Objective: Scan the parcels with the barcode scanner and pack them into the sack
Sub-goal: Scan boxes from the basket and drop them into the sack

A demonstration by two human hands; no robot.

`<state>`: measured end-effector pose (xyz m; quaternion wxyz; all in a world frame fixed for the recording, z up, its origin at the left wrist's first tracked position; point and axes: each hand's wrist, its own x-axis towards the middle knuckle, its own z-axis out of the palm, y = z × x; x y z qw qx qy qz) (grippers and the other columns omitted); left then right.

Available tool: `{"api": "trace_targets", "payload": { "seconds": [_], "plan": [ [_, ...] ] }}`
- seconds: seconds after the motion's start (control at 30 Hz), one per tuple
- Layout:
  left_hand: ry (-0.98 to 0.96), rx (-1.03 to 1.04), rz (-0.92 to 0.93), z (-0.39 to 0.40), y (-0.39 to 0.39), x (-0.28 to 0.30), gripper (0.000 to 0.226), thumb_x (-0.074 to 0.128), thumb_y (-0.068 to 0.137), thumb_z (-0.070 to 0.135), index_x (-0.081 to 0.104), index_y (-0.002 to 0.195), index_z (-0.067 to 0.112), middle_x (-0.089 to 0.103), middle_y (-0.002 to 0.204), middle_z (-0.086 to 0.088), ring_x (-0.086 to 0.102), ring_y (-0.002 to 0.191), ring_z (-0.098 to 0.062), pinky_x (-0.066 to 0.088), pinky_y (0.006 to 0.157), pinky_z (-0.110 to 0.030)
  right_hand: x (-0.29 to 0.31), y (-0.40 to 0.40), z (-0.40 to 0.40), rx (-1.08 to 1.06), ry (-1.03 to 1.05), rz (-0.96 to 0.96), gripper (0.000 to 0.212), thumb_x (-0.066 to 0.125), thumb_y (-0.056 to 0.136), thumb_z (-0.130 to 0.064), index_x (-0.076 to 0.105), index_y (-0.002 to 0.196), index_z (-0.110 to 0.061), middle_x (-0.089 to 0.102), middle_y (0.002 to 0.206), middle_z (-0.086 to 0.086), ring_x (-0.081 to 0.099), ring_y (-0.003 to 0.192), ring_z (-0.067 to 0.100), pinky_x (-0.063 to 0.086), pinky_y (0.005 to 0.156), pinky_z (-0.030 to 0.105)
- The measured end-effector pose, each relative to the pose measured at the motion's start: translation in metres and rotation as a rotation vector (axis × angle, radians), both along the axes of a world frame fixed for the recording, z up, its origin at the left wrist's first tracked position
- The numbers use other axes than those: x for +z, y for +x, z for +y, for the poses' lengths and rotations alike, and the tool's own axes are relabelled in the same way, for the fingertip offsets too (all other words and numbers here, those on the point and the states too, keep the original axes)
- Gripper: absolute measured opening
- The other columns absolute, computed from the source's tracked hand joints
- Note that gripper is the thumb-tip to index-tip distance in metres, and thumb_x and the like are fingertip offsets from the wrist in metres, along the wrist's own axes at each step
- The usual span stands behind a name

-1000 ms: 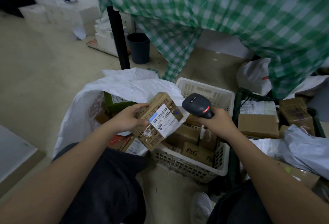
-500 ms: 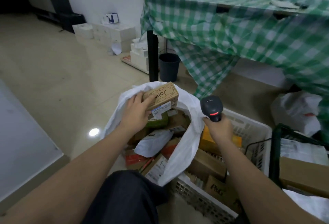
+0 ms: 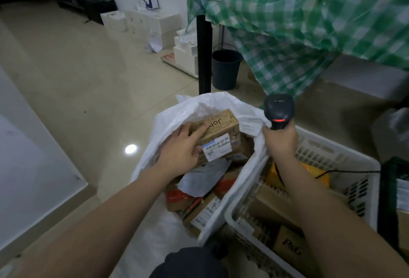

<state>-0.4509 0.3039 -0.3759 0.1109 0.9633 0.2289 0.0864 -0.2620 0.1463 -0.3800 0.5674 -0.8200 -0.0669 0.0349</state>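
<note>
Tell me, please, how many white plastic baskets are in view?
1: the white plastic basket sits on the floor right of the sack, under the right hand. Others may lie out of frame.

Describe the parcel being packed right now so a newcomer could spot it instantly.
Find the white sack left of the white basket. At its mouth the left hand presses a brown carton on top. It alone shows "Joh" lettering and a white barcode label.

both forearms are bare from the frame's lower edge up to the wrists; no sleeves, watch, rings or gloves show. the left grip (image 3: 181, 151) and right grip (image 3: 280, 140) are bare too. dark, near-black trousers (image 3: 188, 263) cover a knee at the bottom of the view, the cloth plain and unmarked. nothing else of the person shows.
</note>
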Motion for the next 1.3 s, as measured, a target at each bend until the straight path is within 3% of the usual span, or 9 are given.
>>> {"api": "trace_targets", "payload": {
  "seconds": [0.1, 0.3, 0.43, 0.5, 0.6, 0.7, 0.83, 1.1, 1.3],
  "plan": [
    [-0.009, -0.017, 0.098, 0.0, -0.014, -0.016, 0.065, 0.049, 0.096, 0.032, 0.016, 0.151, 0.039, 0.024, 0.153, -0.007, 0.024, 0.139, -0.031, 0.024, 0.114, -0.043, 0.021, 0.001, -0.01, -0.014, 0.086, -0.057, 0.053, 0.071, 0.081, -0.009, 0.052, 0.13, -0.016, 0.061, 0.112, -0.001, 0.054, 0.098, 0.014, 0.037, 0.081, 0.023],
    [-0.164, 0.031, 0.228, -0.01, -0.019, -0.03, 0.063, 0.046, 0.097, 0.034, 0.015, 0.151, 0.041, 0.033, 0.148, -0.003, 0.036, 0.13, -0.026, 0.033, 0.109, -0.04, 0.038, -0.014, -0.034, 0.017, 0.102, -0.079, 0.051, 0.072, 0.08, -0.009, 0.054, 0.127, -0.017, 0.064, 0.11, 0.0, 0.058, 0.099, 0.016, 0.04, 0.083, 0.027],
    [-0.583, 0.05, -0.009, -0.012, -0.002, -0.035, 0.049, 0.049, 0.098, 0.021, 0.038, 0.146, 0.03, 0.044, 0.146, -0.006, 0.049, 0.126, -0.025, 0.041, 0.104, -0.033, 0.05, -0.021, -0.04, 0.037, 0.061, -0.113, 0.05, 0.071, 0.081, -0.007, 0.054, 0.128, -0.017, 0.057, 0.102, -0.006, 0.053, 0.094, 0.013, 0.038, 0.08, 0.026],
    [-0.497, 0.195, -0.205, -0.012, 0.007, -0.04, 0.047, 0.049, 0.099, 0.014, 0.04, 0.146, 0.017, 0.037, 0.151, -0.012, 0.039, 0.136, -0.028, 0.034, 0.11, -0.033, 0.052, -0.021, -0.043, 0.045, 0.04, -0.135, 0.051, 0.07, 0.081, -0.007, 0.054, 0.129, -0.016, 0.057, 0.102, -0.006, 0.053, 0.093, 0.013, 0.038, 0.079, 0.025],
    [-0.442, 0.227, -0.204, -0.022, 0.013, -0.041, 0.047, 0.054, 0.098, 0.02, 0.044, 0.143, 0.011, 0.033, 0.153, -0.013, 0.03, 0.141, -0.029, 0.029, 0.112, -0.038, 0.048, -0.02, -0.049, 0.043, 0.008, -0.142, 0.05, 0.07, 0.081, -0.007, 0.055, 0.129, -0.014, 0.058, 0.103, -0.004, 0.054, 0.093, 0.015, 0.038, 0.077, 0.025],
    [-0.48, 0.125, -0.187, -0.039, 0.012, -0.034, 0.028, 0.052, 0.098, 0.024, 0.063, 0.122, 0.013, 0.061, 0.124, -0.007, 0.056, 0.111, -0.023, 0.045, 0.089, -0.033, 0.043, -0.022, -0.059, 0.044, 0.013, -0.125, 0.051, 0.072, 0.082, -0.009, 0.054, 0.13, -0.012, 0.063, 0.108, 0.002, 0.057, 0.096, 0.019, 0.038, 0.077, 0.026],
    [-0.521, 0.029, -0.142, -0.059, 0.015, -0.01, 0.025, 0.048, 0.1, 0.03, 0.067, 0.099, 0.012, 0.065, 0.086, -0.004, 0.059, 0.077, -0.019, 0.047, 0.069, -0.034, 0.038, -0.026, -0.084, 0.046, -0.025, -0.091, 0.048, 0.072, 0.078, -0.006, 0.056, 0.123, -0.009, 0.061, 0.099, 0.003, 0.058, 0.093, 0.024, 0.039, 0.074, 0.029],
    [-0.599, -0.183, -0.136, -0.142, 0.043, 0.036, 0.026, 0.048, 0.099, 0.034, 0.066, 0.101, 0.016, 0.07, 0.085, 0.005, 0.066, 0.075, -0.007, 0.055, 0.076, -0.031, 0.039, -0.043, -0.188, 0.104, -0.223, -0.02, 0.033, 0.076, 0.076, -0.008, 0.058, 0.103, -0.013, 0.063, 0.091, 0.004, 0.06, 0.088, 0.024, 0.042, 0.072, 0.029],
    [-0.589, -0.325, -0.061, -0.216, 0.078, 0.018, 0.022, 0.052, 0.098, 0.034, 0.067, 0.101, 0.018, 0.071, 0.094, -0.001, 0.065, 0.086, -0.016, 0.053, 0.082, -0.039, 0.031, -0.039, -0.257, 0.002, -0.319, -0.006, 0.018, 0.077, 0.08, -0.019, 0.063, 0.089, -0.012, 0.063, 0.078, 0.004, 0.057, 0.078, 0.019, 0.039, 0.058, 0.027]
  ]
}}
